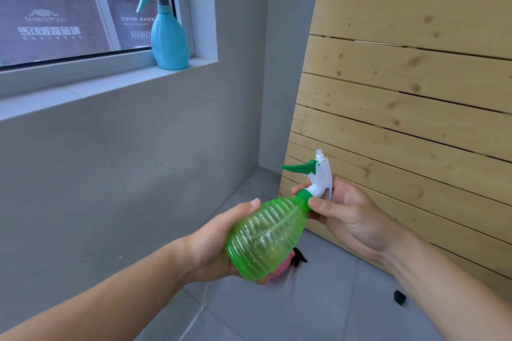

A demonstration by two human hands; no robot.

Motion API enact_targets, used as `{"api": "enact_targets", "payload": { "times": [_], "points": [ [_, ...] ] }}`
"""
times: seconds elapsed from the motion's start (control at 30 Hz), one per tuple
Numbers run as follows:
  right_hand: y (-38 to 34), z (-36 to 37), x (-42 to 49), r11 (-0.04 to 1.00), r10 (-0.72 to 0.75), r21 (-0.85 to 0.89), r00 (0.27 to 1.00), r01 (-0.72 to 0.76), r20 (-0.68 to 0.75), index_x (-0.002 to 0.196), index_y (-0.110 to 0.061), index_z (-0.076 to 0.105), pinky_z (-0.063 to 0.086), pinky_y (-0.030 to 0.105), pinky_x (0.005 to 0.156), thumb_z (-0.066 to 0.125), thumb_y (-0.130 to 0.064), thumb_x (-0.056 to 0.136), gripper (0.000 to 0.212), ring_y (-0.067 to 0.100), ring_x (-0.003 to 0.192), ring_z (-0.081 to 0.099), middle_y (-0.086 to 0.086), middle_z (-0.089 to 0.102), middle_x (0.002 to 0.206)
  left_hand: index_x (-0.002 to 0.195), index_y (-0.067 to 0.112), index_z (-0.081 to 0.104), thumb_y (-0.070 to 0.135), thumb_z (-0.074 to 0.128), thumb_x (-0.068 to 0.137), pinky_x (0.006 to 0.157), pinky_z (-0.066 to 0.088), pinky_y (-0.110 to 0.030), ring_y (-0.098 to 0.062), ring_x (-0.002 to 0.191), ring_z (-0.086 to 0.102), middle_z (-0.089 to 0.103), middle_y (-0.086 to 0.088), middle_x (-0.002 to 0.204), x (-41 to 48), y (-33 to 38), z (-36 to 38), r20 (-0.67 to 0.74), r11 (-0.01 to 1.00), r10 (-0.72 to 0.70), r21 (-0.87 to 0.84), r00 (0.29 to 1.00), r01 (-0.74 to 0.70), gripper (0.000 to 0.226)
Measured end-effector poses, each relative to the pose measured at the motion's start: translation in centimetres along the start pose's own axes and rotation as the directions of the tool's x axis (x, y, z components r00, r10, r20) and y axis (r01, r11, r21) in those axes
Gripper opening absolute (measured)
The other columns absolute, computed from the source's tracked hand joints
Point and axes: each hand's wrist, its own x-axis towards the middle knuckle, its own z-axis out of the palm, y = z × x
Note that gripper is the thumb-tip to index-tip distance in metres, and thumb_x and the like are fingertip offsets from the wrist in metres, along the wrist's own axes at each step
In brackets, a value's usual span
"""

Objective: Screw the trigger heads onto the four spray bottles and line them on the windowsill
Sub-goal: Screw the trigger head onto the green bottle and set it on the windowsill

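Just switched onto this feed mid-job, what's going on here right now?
A person is fitting a trigger head onto a spray bottle. The left hand grips the ribbed green bottle by its body, tilted, while the right hand pinches the green collar under the white trigger head. One blue bottle with its head on already stands upright on the windowsill, at the right end. Something pink lies on the floor behind the green bottle, mostly hidden.

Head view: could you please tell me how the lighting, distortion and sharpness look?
Head view: soft, even daylight, no hard shadows; wide-angle bending slants the windowsill and wood slats; green bottle and both hands sharp; signs behind the glass hazy.
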Motion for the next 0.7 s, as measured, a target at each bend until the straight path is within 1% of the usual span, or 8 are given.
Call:
{"api": "enact_targets", "payload": {
  "times": [0.13, 0.27, 0.4, 0.47, 0.53, 0.6, 0.63, 0.7],
  "points": [
    [-0.7, -0.5, -0.2, 0.999, -0.008, 0.043, 0.997, 0.004, 0.077, 0.120, -0.001, 0.050, 0.052, 0.034, 0.087, 0.058, 0.003, 0.085, 0.036, 0.028, 0.100, 0.061, 0.018, 0.065, 0.114, 0.116, 0.005, 0.071, 0.066, 0.054, 0.083, 0.066, 0.057, -0.038, -0.036, 0.079, 0.070, 0.071, -0.022, 0.096, 0.2, -0.3, 0.3, 0.127, 0.994, -0.048, -0.096, 0.991, 0.060, 0.071],
    [-1.0, -1.0, -0.3, 1.000, -0.027, 0.015, 0.995, 0.026, 0.092, 0.120, 0.001, 0.052, 0.052, 0.033, 0.088, 0.059, 0.003, 0.084, 0.036, 0.028, 0.102, 0.061, 0.017, 0.066, 0.113, 0.111, 0.003, 0.071, 0.068, 0.051, 0.083, 0.065, 0.057, -0.036, -0.035, 0.079, 0.068, 0.069, -0.023, 0.095, 0.9, -0.6, 0.3, 0.179, 0.992, -0.056, -0.100, 0.982, 0.075, 0.074],
    [-0.7, -1.4, -0.2, 0.999, -0.031, -0.036, 0.998, 0.033, 0.062, 0.116, -0.001, 0.056, 0.052, 0.034, 0.090, 0.080, -0.017, 0.076, 0.049, 0.027, 0.103, 0.062, 0.018, 0.066, 0.114, 0.115, 0.011, 0.073, 0.063, 0.057, 0.082, 0.065, 0.058, -0.038, -0.036, 0.080, 0.071, 0.073, -0.019, 0.096, 1.3, -0.5, 0.7, 0.066, 0.999, -0.005, -0.033, 0.998, 0.007, 0.064],
    [-0.6, -1.2, -0.1, 0.996, -0.038, -0.077, 0.999, 0.038, -0.004, 0.113, -0.005, 0.058, 0.052, 0.032, 0.087, 0.076, -0.015, 0.079, 0.040, 0.023, 0.098, 0.064, 0.017, 0.068, 0.109, 0.119, 0.018, 0.074, 0.059, 0.058, 0.082, 0.070, 0.059, -0.039, -0.031, 0.081, 0.074, 0.076, -0.014, 0.099, 1.5, -0.6, 1.0, -0.006, 0.997, 0.057, 0.053, 0.998, -0.057, 0.058],
    [-0.4, -0.8, -0.1, 0.986, -0.059, -0.158, 0.993, 0.043, -0.103, 0.110, -0.009, 0.060, 0.053, 0.028, 0.082, 0.068, -0.010, 0.086, 0.025, 0.017, 0.089, 0.066, 0.007, 0.071, 0.095, 0.122, 0.018, 0.072, 0.059, 0.065, 0.078, 0.079, 0.058, -0.040, -0.028, 0.085, 0.073, 0.076, -0.013, 0.104, 1.8, -0.7, 1.3, -0.061, 0.981, 0.143, 0.144, 0.988, -0.133, 0.061],
    [-0.3, 0.0, 0.0, 0.956, -0.100, -0.291, 0.975, 0.038, -0.200, 0.104, -0.005, 0.059, 0.055, 0.024, 0.074, 0.066, -0.017, 0.090, 0.020, 0.014, 0.077, 0.064, 0.000, 0.066, 0.081, 0.121, 0.015, 0.072, 0.059, 0.070, 0.071, 0.084, 0.054, -0.043, -0.028, 0.091, 0.072, 0.075, -0.013, 0.107, 1.9, -0.7, 1.7, -0.114, 0.958, 0.216, 0.214, 0.970, -0.188, 0.067],
    [-0.1, 0.1, 0.2, 0.944, -0.115, -0.327, 0.964, 0.032, -0.239, 0.102, -0.001, 0.057, 0.055, 0.025, 0.072, 0.067, -0.024, 0.089, 0.029, 0.015, 0.075, 0.062, 0.001, 0.062, 0.079, 0.121, 0.015, 0.072, 0.059, 0.071, 0.069, 0.085, 0.053, -0.043, -0.027, 0.093, 0.072, 0.076, -0.013, 0.107, 1.9, -0.6, 1.8, -0.134, 0.949, 0.238, 0.242, 0.962, -0.201, 0.068],
    [-0.3, 0.3, 0.2, 0.946, -0.102, -0.324, 0.960, 0.013, -0.259, 0.104, -0.003, 0.059, 0.054, 0.031, 0.072, 0.070, -0.040, 0.083, 0.044, 0.017, 0.079, 0.061, 0.002, 0.062, 0.084, 0.120, 0.018, 0.072, 0.060, 0.072, 0.068, 0.086, 0.055, -0.042, -0.024, 0.096, 0.073, 0.077, -0.012, 0.111, 1.8, -0.4, 2.0, -0.146, 0.936, 0.260, 0.281, 0.954, -0.212, 0.067]
  ]
}}
